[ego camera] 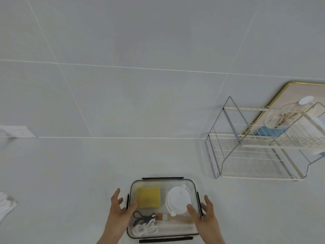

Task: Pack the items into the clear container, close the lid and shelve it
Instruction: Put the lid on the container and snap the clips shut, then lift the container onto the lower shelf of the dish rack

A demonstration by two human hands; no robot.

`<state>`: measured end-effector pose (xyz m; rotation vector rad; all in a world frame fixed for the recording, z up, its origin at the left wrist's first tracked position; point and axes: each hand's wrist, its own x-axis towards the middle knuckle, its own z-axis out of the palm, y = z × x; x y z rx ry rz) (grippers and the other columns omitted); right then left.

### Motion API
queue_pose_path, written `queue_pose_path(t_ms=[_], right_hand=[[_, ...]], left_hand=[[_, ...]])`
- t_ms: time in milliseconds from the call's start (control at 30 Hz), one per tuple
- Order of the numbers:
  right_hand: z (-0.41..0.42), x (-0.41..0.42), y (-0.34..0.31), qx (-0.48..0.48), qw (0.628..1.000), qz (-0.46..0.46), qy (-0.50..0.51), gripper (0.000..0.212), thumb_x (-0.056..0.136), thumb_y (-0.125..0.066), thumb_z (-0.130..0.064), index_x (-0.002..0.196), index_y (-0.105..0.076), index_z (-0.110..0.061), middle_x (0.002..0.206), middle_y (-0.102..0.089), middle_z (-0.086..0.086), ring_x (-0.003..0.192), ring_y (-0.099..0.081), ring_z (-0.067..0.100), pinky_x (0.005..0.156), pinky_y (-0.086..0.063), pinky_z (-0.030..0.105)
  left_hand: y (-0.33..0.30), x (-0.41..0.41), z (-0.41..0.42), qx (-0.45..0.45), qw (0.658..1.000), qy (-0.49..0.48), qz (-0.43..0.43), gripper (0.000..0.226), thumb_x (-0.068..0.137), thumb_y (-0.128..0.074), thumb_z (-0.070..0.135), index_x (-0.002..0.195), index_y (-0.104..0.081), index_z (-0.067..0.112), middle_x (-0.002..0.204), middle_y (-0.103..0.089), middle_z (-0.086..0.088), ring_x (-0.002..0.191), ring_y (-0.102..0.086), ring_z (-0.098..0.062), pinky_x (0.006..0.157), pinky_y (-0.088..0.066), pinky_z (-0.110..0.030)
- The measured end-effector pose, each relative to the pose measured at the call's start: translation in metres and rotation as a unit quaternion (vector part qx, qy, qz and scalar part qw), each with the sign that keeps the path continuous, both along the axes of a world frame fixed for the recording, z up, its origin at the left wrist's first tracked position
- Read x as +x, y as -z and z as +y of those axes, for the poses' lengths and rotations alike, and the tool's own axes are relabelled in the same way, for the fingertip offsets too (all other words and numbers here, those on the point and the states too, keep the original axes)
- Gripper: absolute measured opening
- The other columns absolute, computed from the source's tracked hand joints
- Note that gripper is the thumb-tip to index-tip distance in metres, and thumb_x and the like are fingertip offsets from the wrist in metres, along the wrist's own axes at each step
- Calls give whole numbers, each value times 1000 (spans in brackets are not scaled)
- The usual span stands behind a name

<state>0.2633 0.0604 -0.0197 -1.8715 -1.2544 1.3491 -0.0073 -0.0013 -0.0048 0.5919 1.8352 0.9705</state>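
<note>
The clear container (190,231) sits on the white counter at the bottom centre, with a clear lid lying on top and black latches on its sides. Inside it I see a yellow sponge (148,197), a white round item (177,198), a wooden-handled brush (175,218), a white cord (144,229) and a dark cord (140,217). My left hand (117,212) is at the container's left side, fingers spread, thumb over the edge. My right hand (205,217) is at the right side, thumb resting on the lid.
A two-level wire rack (246,147) stands on the counter at the right, in front of a gold-rimmed mirror (288,87). A wall socket (17,132) is at the far left, and a white cloth (5,206) lies at the left edge.
</note>
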Motion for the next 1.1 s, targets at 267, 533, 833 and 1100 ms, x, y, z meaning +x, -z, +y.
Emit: queue_pose_path(t_ms=[267,533,833,1100], right_hand=[[-3,-3,0,-41,999,34,-8,74,78,-84,-23,141,-46,-20,132,-61,2,113,-58,12,97,-41,29],[1,-13,-9,-25,998,51,23,71,77,-83,-17,140,-50,-21,132,-62,3,123,-55,21,105,-44,39],[56,-41,-99,74,993,87,24,75,79,-83,-29,145,-46,-26,139,-55,-2,132,-48,21,108,-40,40],[92,-61,-195,168,979,98,57,64,71,-87,-36,129,-59,-30,120,-65,-2,111,-60,19,93,-47,35]], left_hand=[[5,9,-14,-6,997,10,-77,95,65,-79,34,143,-25,35,120,-61,-10,100,-65,-18,85,-46,-33],[-4,5,-5,37,996,1,-82,85,63,-79,28,133,-34,44,125,-62,-3,100,-66,-17,91,-53,-41],[-88,-11,50,143,989,-15,-38,71,86,-70,23,144,-33,40,127,-56,13,90,-54,13,87,-41,-29],[-165,-38,91,201,980,-10,2,69,82,-72,34,140,-36,45,130,-56,11,109,-56,-9,97,-43,-37]])
